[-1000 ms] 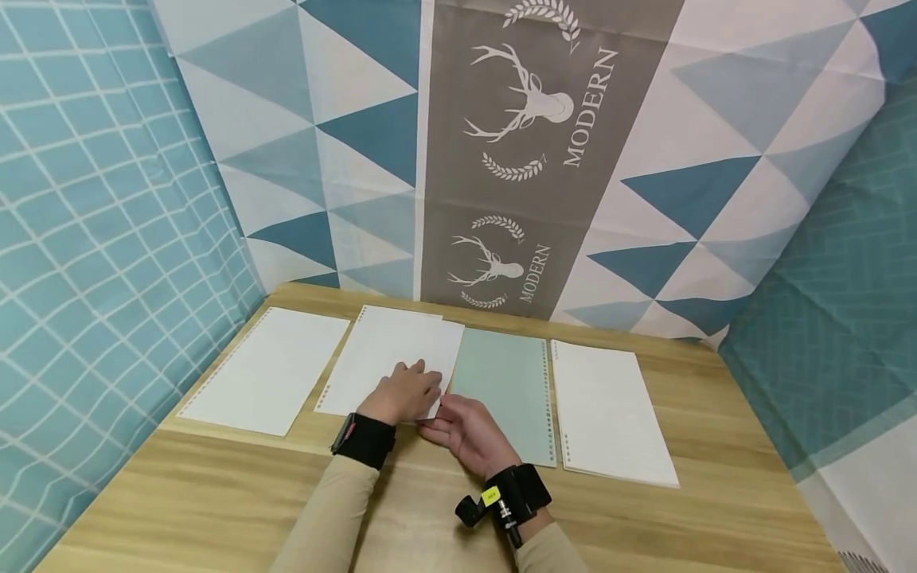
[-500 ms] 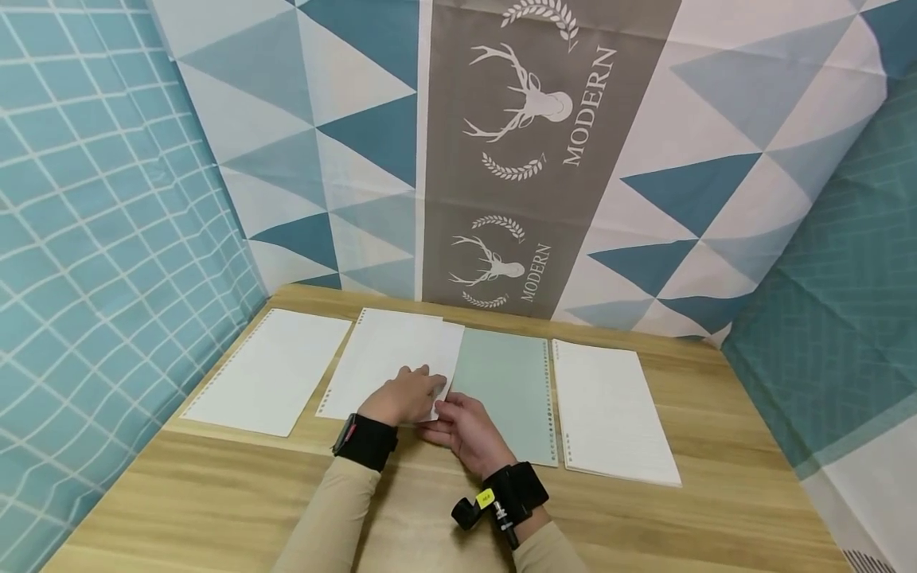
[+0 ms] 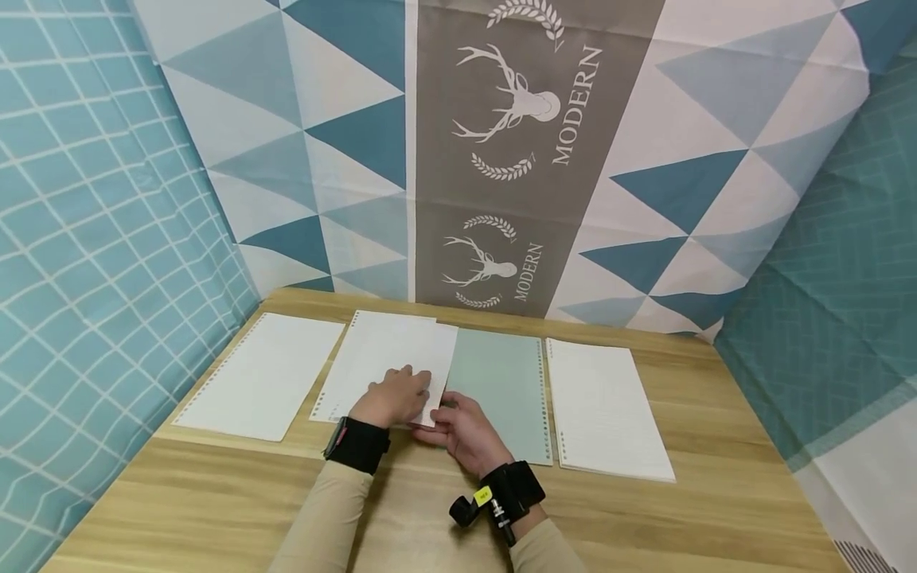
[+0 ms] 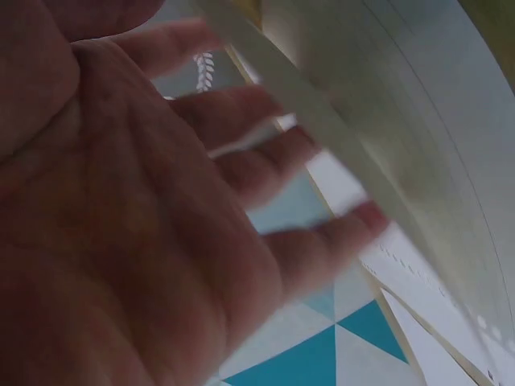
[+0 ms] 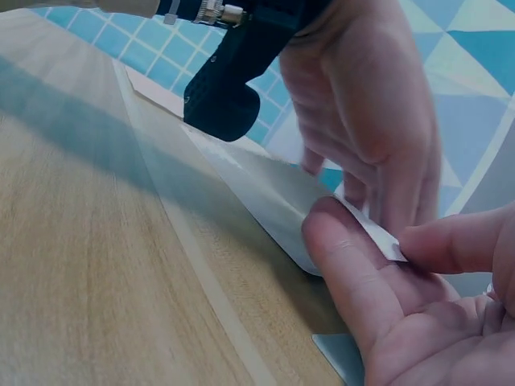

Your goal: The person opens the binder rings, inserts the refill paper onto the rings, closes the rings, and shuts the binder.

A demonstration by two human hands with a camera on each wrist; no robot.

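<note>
Two overlapping white hole-punched sheets of paper (image 3: pixel 401 342) lie left of the middle, one shifted right over the pale green sheet (image 3: pixel 501 390). My left hand (image 3: pixel 394 395) is spread over them near the front, its fingertips touching the paper. In the left wrist view, the raised sheet (image 4: pixel 402 104) bends past those fingers. My right hand (image 3: pixel 469 434) is palm up at the front right corner. Seen from the right wrist, its thumb and fingers pinch the edge of the lifted sheet (image 5: pixel 273 193). How many sheets it pinches I cannot tell.
Another white punched sheet (image 3: pixel 261 374) lies at the far left. On the right is a small stack of lined white paper (image 3: pixel 609 406), beside the green sheet. Patterned cloth (image 3: pixel 358 159) hangs behind the wooden table (image 3: pixel 215 509).
The pinched front right corner of the white sheet has come slightly toward me and shows more. Both hands stay in nearly the same place; the head view has shifted a little.
</note>
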